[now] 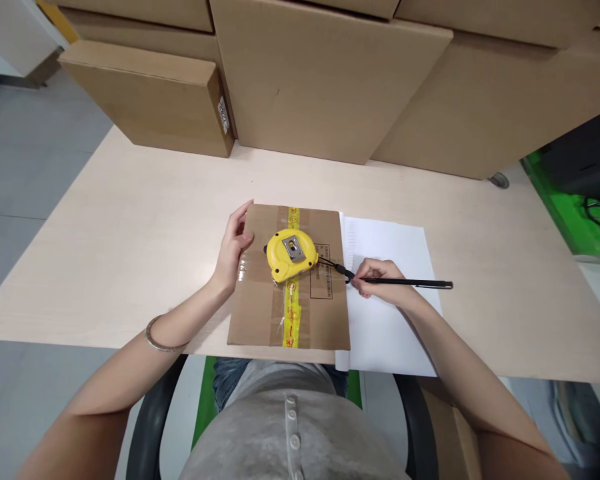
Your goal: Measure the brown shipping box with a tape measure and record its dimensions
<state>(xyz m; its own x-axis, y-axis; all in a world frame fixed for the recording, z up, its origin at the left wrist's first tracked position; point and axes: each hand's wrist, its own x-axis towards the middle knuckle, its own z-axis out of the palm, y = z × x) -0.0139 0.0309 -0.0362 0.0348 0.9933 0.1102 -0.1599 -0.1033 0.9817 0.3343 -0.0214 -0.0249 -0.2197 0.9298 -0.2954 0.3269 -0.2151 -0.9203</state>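
Observation:
A small flat cardboard box, sealed with yellow and clear tape, lies on the table right in front of me. A yellow tape measure rests on top of it, its black strap trailing right. My left hand rests on the box's left edge, fingers curled over the corner. My right hand grips a black pen with its tip on a white sheet of paper just right of the box.
The pale wooden table carries several large cardboard boxes stacked along its far side. A green mat with dark equipment lies at the right. I sit on a black chair at the table's near edge.

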